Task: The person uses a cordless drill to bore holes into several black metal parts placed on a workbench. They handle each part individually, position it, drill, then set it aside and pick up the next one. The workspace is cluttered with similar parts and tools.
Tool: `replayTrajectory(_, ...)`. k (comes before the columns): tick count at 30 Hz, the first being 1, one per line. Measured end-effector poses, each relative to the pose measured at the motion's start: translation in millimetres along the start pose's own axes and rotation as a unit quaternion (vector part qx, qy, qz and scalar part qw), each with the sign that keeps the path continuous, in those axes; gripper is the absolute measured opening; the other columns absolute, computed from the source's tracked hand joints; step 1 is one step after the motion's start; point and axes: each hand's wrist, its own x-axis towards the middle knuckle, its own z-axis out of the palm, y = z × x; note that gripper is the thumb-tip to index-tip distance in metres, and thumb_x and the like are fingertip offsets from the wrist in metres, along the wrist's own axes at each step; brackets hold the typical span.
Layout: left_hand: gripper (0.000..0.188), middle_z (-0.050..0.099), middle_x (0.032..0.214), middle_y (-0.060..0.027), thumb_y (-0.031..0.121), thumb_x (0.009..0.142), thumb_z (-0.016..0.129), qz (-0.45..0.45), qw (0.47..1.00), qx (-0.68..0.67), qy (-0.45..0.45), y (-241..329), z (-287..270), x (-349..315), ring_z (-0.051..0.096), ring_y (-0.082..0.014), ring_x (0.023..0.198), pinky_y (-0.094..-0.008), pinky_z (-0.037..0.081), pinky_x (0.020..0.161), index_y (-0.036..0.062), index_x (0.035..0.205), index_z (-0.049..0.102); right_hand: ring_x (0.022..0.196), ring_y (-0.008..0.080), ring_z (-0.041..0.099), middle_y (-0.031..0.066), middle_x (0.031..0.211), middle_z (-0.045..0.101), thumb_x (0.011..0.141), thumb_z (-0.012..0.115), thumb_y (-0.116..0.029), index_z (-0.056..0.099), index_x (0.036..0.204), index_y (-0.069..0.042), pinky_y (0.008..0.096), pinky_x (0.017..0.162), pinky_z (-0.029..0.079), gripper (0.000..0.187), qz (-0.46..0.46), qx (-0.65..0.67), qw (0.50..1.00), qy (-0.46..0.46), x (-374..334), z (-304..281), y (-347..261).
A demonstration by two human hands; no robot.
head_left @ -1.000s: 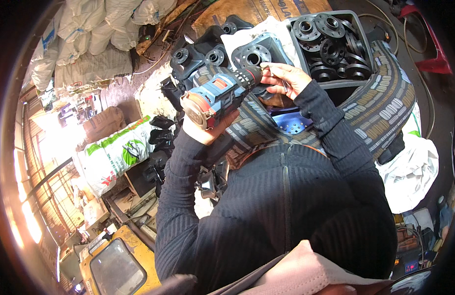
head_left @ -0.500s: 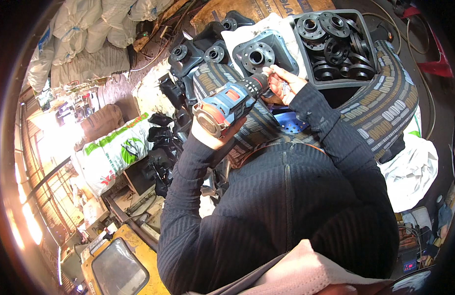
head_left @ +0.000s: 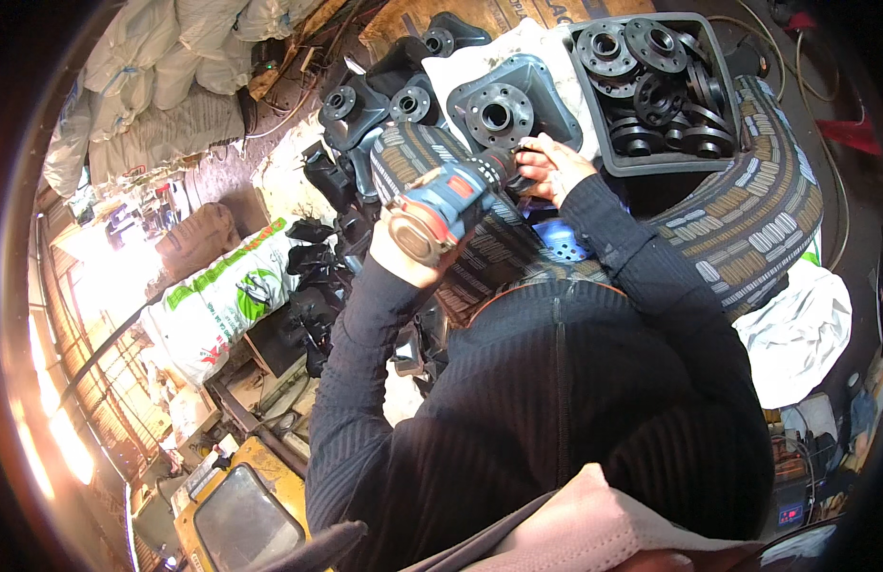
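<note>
1. The left hand [head_left: 403, 257] was wrapped tight round the grip of a blue cordless drill [head_left: 448, 205], aiming its nose rightward at the work.
2. The right hand [head_left: 553, 167] pinched the drill's tip, steadying it against the dark flanged housing [head_left: 503, 105].
3. A grey crate [head_left: 651, 162] of black flanges stood far right, within reach.

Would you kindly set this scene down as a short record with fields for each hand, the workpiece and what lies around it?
left hand: grips a blue cordless drill
right hand: at the drill's front end, fingers by the chuck
workpiece: grey flanged casting on white cloth, just beyond the drill tip
tray: grey bin holding dark round flanges, right of the casting
further parts: similar dark castings to the left
support: patterned tyre under the work
</note>
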Motion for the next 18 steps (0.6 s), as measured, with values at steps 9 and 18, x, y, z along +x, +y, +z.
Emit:
replayTrajectory(9, 0.037, 0.062, 0.101, -0.0087, 0.006, 0.071, 0.069, -0.082, 0.995, -0.011, -0.057, -4, -13, 28, 0.059, -0.0211, 0.093, -0.0327, 0.047, 0.084, 0.0057, 0.106, 0.059, 0.047, 0.0020, 0.035, -0.0060, 0.064, 0.049, 0.082, 0.066, -0.028, 0.062, 0.087, -0.008, 0.0187, 0.042, 0.027, 0.021, -0.188, -0.209, 0.956, 0.086, 47, 1, -20)
replayTrajectory(18, 0.038, 0.062, 0.100, -0.0082, 0.009, 0.071, 0.068, -0.160, 0.966, -0.198, -0.052, -2, -15, 39, 0.060, -0.0228, 0.092, -0.0329, 0.047, 0.084, 0.0064, 0.108, 0.058, 0.049, 0.0025, 0.036, -0.0068, 0.062, 0.048, 0.082, 0.066, -0.022, 0.060, 0.082, -0.008, 0.0180, 0.045, 0.028, 0.015, -0.215, -0.168, 0.962, 0.006, 59, -9, -13)
